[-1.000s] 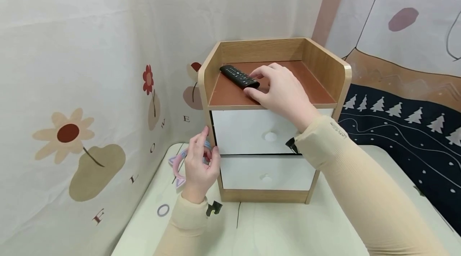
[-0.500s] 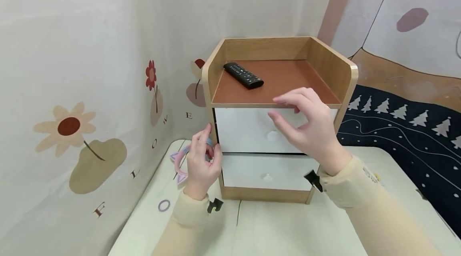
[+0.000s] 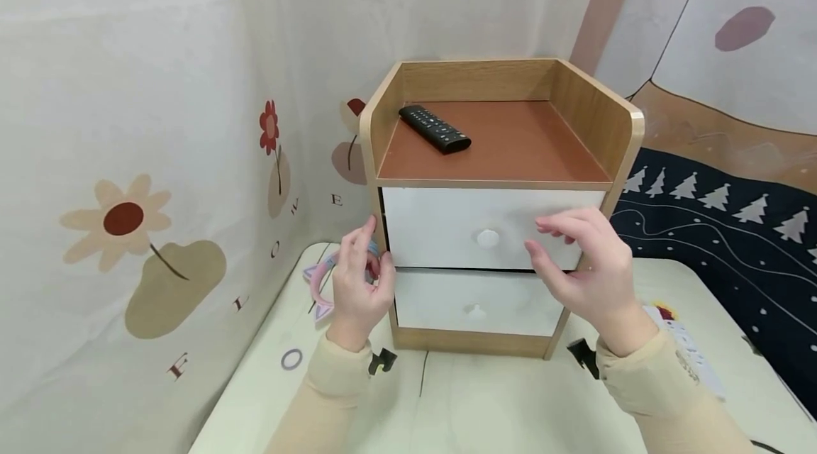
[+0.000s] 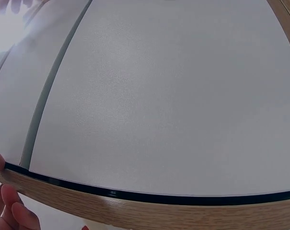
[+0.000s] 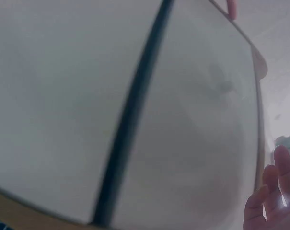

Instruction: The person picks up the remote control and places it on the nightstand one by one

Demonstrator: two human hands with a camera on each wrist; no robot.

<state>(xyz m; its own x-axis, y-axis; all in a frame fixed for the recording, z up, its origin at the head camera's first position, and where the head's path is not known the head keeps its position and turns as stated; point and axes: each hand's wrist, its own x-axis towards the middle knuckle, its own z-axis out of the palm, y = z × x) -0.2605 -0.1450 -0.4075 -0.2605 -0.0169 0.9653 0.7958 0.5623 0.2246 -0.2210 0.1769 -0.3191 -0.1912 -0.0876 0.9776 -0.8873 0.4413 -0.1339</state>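
Observation:
A small wooden cabinet (image 3: 504,346) with two white drawers stands on the table. Both the upper drawer (image 3: 440,227) and the lower drawer (image 3: 440,298) sit in the frame, each with a round knob. My left hand (image 3: 359,291) holds the cabinet's left side edge, thumb at the front, fingers along the side; the left wrist view shows the same edge (image 4: 135,211). In front of the upper drawer's right part hovers my right hand (image 3: 590,269), fingers loosely bent, holding nothing. On the brown top shelf (image 3: 517,149) lies a black remote control (image 3: 435,129).
Behind my left hand lies a pink and blue band with pointed ears (image 3: 319,291). A white power strip (image 3: 696,355) lies on the right of the table (image 3: 485,404), partly behind my right sleeve, beside something yellow and red (image 3: 665,311). Printed curtains (image 3: 185,120) hang around.
My right hand has left the remote control on the shelf and moved down and right, in front of the upper drawer. My left hand stays at the cabinet's side.

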